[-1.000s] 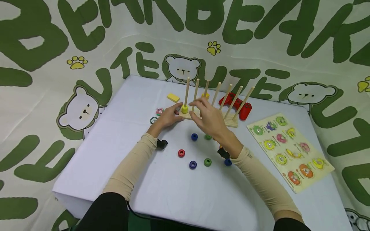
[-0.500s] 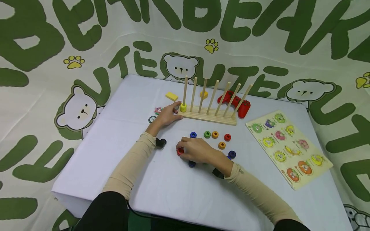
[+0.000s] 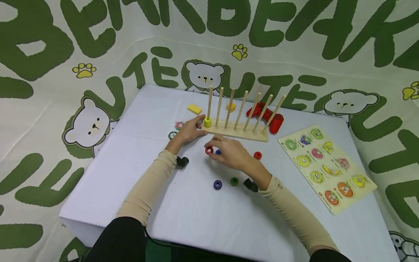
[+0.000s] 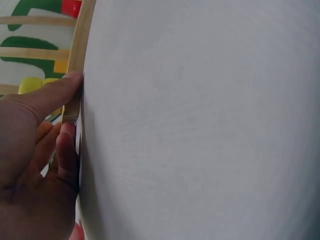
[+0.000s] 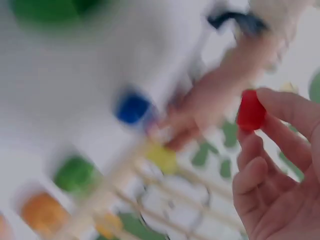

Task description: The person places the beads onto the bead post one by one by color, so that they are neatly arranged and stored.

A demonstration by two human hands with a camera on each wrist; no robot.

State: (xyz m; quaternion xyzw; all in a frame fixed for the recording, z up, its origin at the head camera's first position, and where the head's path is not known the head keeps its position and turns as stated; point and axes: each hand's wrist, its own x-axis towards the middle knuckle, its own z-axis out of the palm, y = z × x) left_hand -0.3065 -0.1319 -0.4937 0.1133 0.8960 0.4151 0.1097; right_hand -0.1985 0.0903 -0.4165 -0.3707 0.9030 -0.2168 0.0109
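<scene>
My left hand (image 3: 190,131) grips the left end of a wooden peg stand (image 3: 240,134), with the thumb on the base's near side in the left wrist view. Yellow rings (image 3: 207,122) sit low on the leftmost peg; the other pegs are bare. Between thumb and fingertips, my right hand (image 3: 230,153) pinches a red ring (image 5: 251,111) in front of the stand. Just behind that ring in the head view is a blue ring (image 3: 218,152), partly covered by the fingers. The right hand hides more of the loose rings; a green ring (image 5: 75,175) and an orange ring (image 5: 42,212) show blurred in the right wrist view.
A dark purple ring (image 3: 217,185), a green ring (image 3: 234,181) and a red ring (image 3: 257,155) lie on the white table. To the right is a fruit puzzle board (image 3: 327,210). Behind the stand are a red game controller (image 3: 276,123) and yellow blocks (image 3: 194,108).
My right hand has come down from the pegs, picked up the red ring from the table, and carried it toward the stand. The left hand stays at the stand's end.
</scene>
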